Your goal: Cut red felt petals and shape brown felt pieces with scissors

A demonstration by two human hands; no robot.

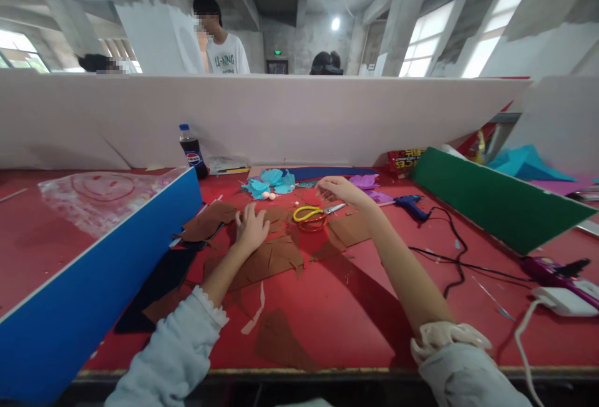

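My left hand point(253, 227) rests with fingers apart on brown paper pieces point(264, 262) spread over the red table. My right hand point(342, 192) is bent at the wrist, its fingers loose and apart, beyond the scissors point(312, 216) with yellow and red handles. Nothing shows in its fingers. Just past it lies a purple paper flower point(365, 183). Blue paper flowers point(271, 182) sit between and beyond my hands, with small pale beads point(268, 195) in front of them. More brown paper point(350, 230) lies under my right forearm.
A blue board point(107, 269) stands on the left, a green board point(491, 198) on the right. A cola bottle point(193, 152) stands by the white partition point(290, 120). To the right are a blue glue gun point(412, 206), its black cord and a white power strip point(564, 301). People are beyond the partition.
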